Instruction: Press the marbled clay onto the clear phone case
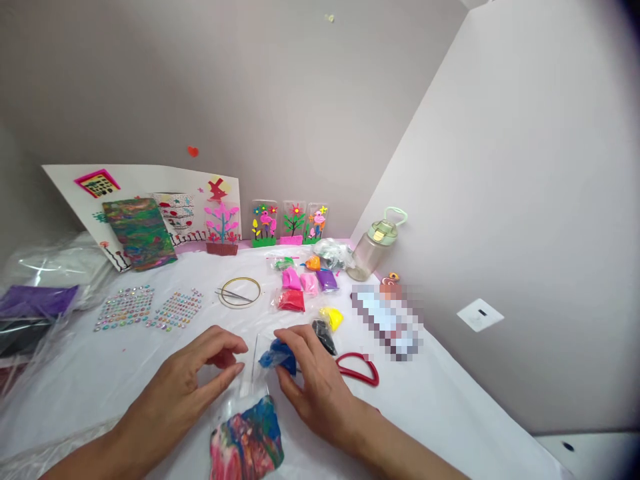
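My right hand point(320, 380) grips a small plastic packet of blue clay point(280, 358) between thumb and fingers. To its left, my left hand point(200, 373) is empty, thumb and fingers apart in a curve. Below both hands lies a clear phone case; swirled multicoloured clay point(247, 440) covers its lower part, and its upper part looks bare. Red-handled scissors point(360, 371) lie just right of my right hand, which hides part of them. Beyond it sit packets of black clay point(324, 337) and yellow clay point(332, 319).
Further back lie red point(291, 300), pink and purple clay packets, a bangle point(241, 292) with tweezers and rhinestone sheets point(175, 310). Decorated phone cases point(264, 223) lean on the wall. A bottle point(373, 247) stands right, behind a blurred object point(385, 323). Plastic bags point(40, 300) lie left.
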A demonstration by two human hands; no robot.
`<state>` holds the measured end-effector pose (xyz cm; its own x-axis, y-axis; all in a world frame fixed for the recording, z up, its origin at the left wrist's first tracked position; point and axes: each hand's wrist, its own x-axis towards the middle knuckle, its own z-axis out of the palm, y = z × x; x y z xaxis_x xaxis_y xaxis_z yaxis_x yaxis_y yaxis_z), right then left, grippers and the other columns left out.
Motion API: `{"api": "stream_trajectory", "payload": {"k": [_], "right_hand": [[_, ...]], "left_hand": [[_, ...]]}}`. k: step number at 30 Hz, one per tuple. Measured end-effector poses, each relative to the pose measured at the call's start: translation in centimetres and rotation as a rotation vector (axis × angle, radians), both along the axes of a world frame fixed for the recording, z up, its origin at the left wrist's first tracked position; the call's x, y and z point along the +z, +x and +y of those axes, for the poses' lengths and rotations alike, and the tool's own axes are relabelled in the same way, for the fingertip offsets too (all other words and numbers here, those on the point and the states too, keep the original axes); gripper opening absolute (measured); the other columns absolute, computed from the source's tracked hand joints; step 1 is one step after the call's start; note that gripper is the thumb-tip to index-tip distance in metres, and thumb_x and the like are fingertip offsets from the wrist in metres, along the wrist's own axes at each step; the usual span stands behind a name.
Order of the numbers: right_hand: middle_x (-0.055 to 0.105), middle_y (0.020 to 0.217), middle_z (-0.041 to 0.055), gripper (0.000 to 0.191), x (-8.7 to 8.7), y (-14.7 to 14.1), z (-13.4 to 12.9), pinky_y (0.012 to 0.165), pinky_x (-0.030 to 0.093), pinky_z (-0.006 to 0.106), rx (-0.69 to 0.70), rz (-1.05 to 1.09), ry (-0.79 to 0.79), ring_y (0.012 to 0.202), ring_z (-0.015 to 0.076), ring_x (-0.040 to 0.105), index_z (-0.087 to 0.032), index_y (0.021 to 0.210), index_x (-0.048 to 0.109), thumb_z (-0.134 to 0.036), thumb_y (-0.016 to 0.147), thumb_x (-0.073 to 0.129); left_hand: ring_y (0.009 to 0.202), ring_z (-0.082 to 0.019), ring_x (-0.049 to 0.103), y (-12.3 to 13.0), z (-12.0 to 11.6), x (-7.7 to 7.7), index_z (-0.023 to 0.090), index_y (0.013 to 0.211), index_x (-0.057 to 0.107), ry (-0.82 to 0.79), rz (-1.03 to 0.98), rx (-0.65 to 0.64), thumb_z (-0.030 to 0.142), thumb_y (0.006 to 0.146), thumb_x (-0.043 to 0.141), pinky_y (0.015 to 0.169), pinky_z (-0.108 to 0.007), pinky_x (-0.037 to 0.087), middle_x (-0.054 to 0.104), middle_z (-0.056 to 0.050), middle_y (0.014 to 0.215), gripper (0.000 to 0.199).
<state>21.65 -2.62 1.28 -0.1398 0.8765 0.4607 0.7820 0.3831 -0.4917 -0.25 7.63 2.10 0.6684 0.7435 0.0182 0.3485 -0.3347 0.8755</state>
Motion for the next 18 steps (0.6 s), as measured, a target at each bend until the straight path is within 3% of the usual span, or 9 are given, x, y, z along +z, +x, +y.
{"api": "stream_trajectory", "payload": {"k": [3,10,14,18], "right_hand": [[0.057,0.125,0.0136,0.058,0.4,-0.7,-0.5,0.098,0.056,0.035,0.057,0.068,0.013,0.115,0.0222,0.059,-0.019,0.144,0.043,-0.001,0.09,0.056],[0.06,0.116,0.0093,0.047,0.2,-1.2,-0.6,0.094,0.055,0.033,0.017,0.251,-0.041,0.107,0.0204,0.06,-0.021,0.129,0.052,-0.003,0.086,0.061],[0.061,0.116,0.011,0.045,0.2,-1.5,-0.7,0.093,0.055,0.034,0.036,0.255,-0.07,0.106,0.0212,0.061,-0.018,0.128,0.052,-0.005,0.085,0.061],[0.06,0.119,0.0116,0.046,0.1,-0.9,-0.4,0.095,0.056,0.035,0.017,0.196,-0.075,0.109,0.0218,0.061,-0.018,0.131,0.051,-0.006,0.088,0.061]], "left_hand": [[0.101,-0.022,0.066,0.2,-0.2,-0.3,0.028,0.097,0.065,-0.077,-0.023,-0.024,0.048,0.095,0.058,0.094,-0.031,0.051,0.068,0.0,0.101,0.022],[0.101,-0.025,0.068,0.5,-0.1,-0.5,0.025,0.097,0.066,-0.218,-0.015,-0.041,0.05,0.092,0.059,0.092,-0.035,0.052,0.072,-0.003,0.101,0.026],[0.095,-0.025,0.068,0.5,0.0,-0.9,0.023,0.096,0.065,-0.284,-0.045,-0.1,0.051,0.09,0.06,0.087,-0.035,0.052,0.07,-0.003,0.096,0.029],[0.082,-0.02,0.066,0.0,0.3,-2.1,0.025,0.088,0.059,-0.263,-0.07,0.061,0.054,0.089,0.062,0.077,-0.029,0.052,0.064,0.001,0.081,0.029]]}}
